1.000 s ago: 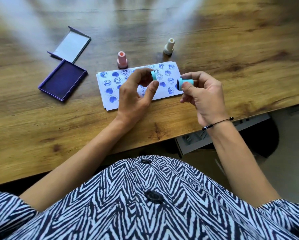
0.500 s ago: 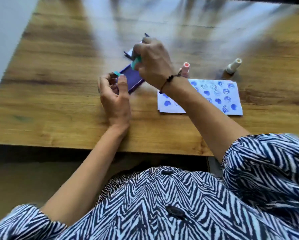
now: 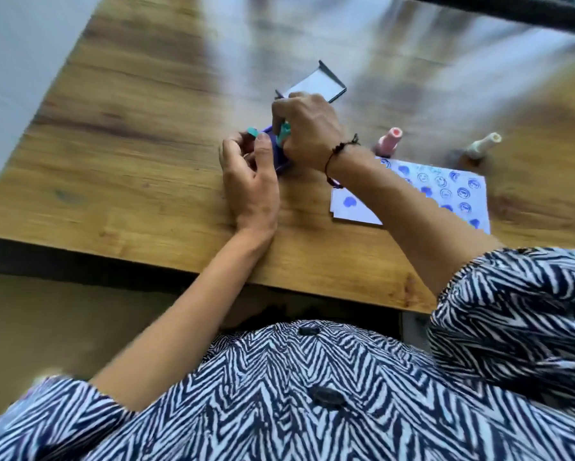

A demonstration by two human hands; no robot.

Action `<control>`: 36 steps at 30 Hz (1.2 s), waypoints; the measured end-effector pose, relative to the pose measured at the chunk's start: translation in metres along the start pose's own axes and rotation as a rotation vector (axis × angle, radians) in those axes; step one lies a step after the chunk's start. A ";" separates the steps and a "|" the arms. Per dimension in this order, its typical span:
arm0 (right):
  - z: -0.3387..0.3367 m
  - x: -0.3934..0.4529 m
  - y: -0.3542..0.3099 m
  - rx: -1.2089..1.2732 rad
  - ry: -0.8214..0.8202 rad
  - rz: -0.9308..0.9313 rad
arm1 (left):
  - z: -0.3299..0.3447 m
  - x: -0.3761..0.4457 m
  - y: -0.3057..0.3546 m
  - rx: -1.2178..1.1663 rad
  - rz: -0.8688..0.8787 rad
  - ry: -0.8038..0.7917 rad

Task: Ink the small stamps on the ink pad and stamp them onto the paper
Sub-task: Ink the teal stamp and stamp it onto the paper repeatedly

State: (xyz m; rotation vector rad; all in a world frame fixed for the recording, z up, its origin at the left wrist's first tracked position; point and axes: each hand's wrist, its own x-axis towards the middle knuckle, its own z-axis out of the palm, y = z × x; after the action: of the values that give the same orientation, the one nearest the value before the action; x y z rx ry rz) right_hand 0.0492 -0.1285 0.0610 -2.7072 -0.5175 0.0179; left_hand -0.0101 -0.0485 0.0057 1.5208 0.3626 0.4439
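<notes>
- Our right hand [image 3: 307, 129] grips a teal stamp [image 3: 283, 133] between its fingers, directly over the purple ink pad [image 3: 278, 154]; we cannot tell whether the stamp face touches the pad.
- The ink pad lies on the wooden bench [image 3: 129, 154], mostly covered by our two hands, with only a strip of its purple surface showing.
- Our left hand [image 3: 249, 181] rests at 7 o'clock from the pad, its fingertips pinching a small teal cap [image 3: 252, 132] just beside the pad's left edge.
- The pad's open lid [image 3: 316, 84] lies at 1 o'clock from the pad, close behind our right hand.
- The paper [image 3: 459, 194], printed with blue faces and blots, lies at 4 o'clock from the pad, partly under our right forearm.
- A pink stamp [image 3: 391, 141] stands upright at the paper's far left corner.
- A cream stamp [image 3: 482, 146] stands near the paper's far edge, further right.
</notes>
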 end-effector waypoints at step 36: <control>-0.040 -0.198 0.093 0.176 0.480 0.690 | 0.072 -0.097 0.022 0.307 0.386 -1.065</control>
State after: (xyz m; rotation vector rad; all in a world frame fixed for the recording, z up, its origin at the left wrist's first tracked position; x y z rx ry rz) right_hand -0.0989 -0.2939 0.0523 -2.4542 0.5315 -0.3686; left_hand -0.0602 -0.1591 0.0249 1.9051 -0.7327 -0.1786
